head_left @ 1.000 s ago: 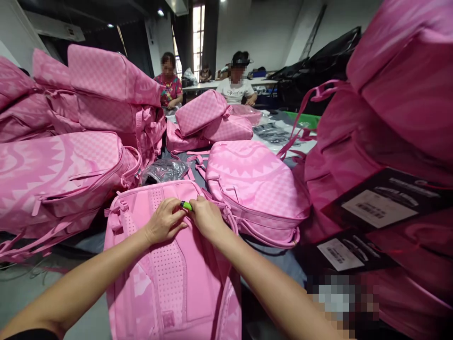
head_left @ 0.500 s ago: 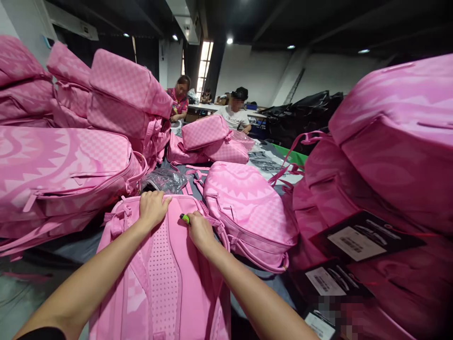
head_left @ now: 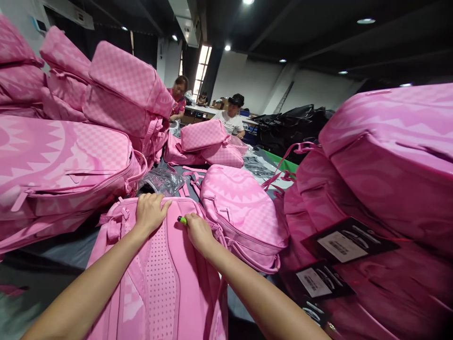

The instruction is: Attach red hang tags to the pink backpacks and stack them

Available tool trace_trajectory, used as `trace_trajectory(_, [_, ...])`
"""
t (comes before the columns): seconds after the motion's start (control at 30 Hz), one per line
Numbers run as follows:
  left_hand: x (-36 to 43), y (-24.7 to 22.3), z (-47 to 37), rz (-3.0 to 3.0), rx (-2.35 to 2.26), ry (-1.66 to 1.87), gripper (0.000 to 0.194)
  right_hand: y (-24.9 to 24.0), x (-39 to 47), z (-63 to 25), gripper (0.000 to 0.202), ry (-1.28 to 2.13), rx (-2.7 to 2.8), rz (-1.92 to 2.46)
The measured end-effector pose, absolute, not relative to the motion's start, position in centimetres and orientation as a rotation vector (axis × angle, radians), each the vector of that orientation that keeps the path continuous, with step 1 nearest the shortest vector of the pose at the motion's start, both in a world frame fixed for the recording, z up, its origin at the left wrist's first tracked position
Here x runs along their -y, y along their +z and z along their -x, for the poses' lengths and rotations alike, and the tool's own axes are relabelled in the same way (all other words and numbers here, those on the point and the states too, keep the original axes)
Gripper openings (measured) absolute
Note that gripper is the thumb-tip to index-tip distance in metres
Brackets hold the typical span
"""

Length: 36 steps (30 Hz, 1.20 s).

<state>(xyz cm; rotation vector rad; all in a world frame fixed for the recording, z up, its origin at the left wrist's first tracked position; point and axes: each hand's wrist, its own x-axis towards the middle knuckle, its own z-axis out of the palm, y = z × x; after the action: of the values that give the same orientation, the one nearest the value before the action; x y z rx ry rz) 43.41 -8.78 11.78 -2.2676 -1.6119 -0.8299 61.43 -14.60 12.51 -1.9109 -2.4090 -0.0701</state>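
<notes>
A pink backpack stands in front of me, its padded back panel and perforated centre strip facing me. At its top edge, my left hand is closed on the rim, the thumb lying on the near side. My right hand is closed round a small green tool with a black end, held against the upper right of the back panel. Most of that tool is hidden in the fingers, so its kind cannot be made out.
Another pink backpack lies just right of mine. Pink backpacks are stacked at left; more, with black hang tags, stand at right. Clear plastic lies behind. Two co-workers are across the table.
My view has shifted slightly. Both hands keep nearly the same places on the backpack, the right one still holding the green tool.
</notes>
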Motion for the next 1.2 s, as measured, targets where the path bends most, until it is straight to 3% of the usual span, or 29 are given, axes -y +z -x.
trace_trajectory(0.33, [8.7, 12.3, -42.4, 2.28, 1.628, -0.916, 0.045, 11.5, 14.1, -62.7, 0.025, -0.489, 2.626, 1.509])
trace_trajectory(0.6, [9.3, 13.3, -42.9, 2.297, 1.633, -0.906, 0.045, 10.8, 14.3, -64.0, 0.022, -0.834, 2.36, 1.138])
trace_trajectory(1.03, [9.8, 14.4, -42.8, 2.21, 1.591, -0.939, 0.041, 14.6, 9.7, -61.0, 0.028, -0.698, 2.237, 1.195])
trace_trajectory(1.2, [9.6, 14.0, -43.7, 2.271, 1.641, -0.79, 0.039, 15.9, 10.7, -61.9, 0.02, -0.466, 2.221, 1.297])
